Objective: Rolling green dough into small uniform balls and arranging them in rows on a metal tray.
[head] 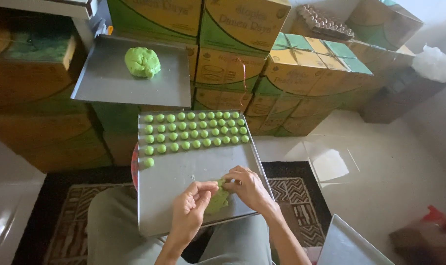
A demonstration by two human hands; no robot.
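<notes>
A metal baking tray rests on my lap, with several small green dough balls lined up in rows on its far half. My left hand cups a flattened lump of green dough over the near part of the tray. My right hand pinches the top edge of that lump with its fingertips. A single ball lies alone at the left edge, starting a new row.
A bigger lump of green dough sits on a second metal tray on the boxes ahead. Stacked green-and-yellow cartons fill the background. Another tray corner shows at lower right, with a patterned rug below and a white bag at far right.
</notes>
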